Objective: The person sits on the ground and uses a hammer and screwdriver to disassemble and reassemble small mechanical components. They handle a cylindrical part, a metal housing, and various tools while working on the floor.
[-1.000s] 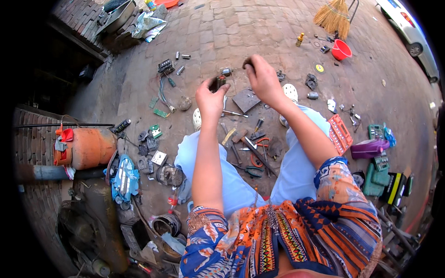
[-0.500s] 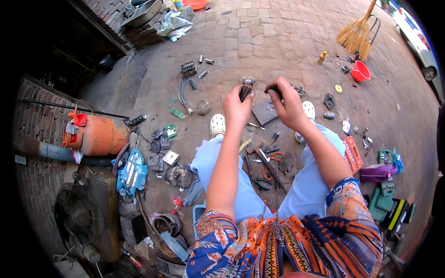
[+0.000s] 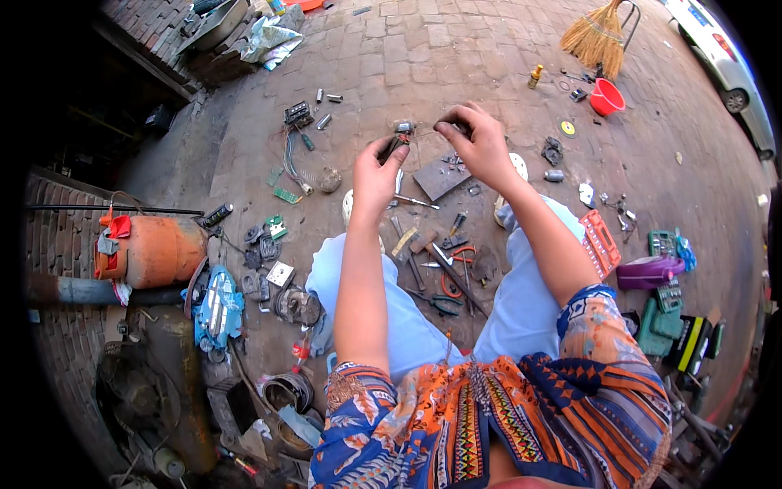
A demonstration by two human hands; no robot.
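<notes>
My left hand (image 3: 374,178) is closed round a small dark part (image 3: 396,147), held above the brick ground beyond my knees. A silver cylindrical piece (image 3: 404,128) shows just past its fingertips; whether it belongs to the held part, I cannot tell. To the right, my right hand (image 3: 487,151) is pinched, its fingertips blackened, and what it grips is mostly hidden by the fingers. Below and between the hands lies a dark flat block (image 3: 441,178) with small bits on it. A thin screwdriver (image 3: 417,201) rests nearer me, beside the block.
Between my legs lie a hammer (image 3: 423,241), teal-handled pliers (image 3: 445,306) and other tools. Left are loose parts, a green circuit board (image 3: 286,196) and an orange gas cylinder (image 3: 167,251). Right are a red socket tray (image 3: 600,243), a purple case (image 3: 649,273) and a red bucket (image 3: 606,97).
The whole view has shifted, so ground objects appear farther left and higher. My right hand has moved slightly farther forward relative to the block, and my left hand still grips the dark part.
</notes>
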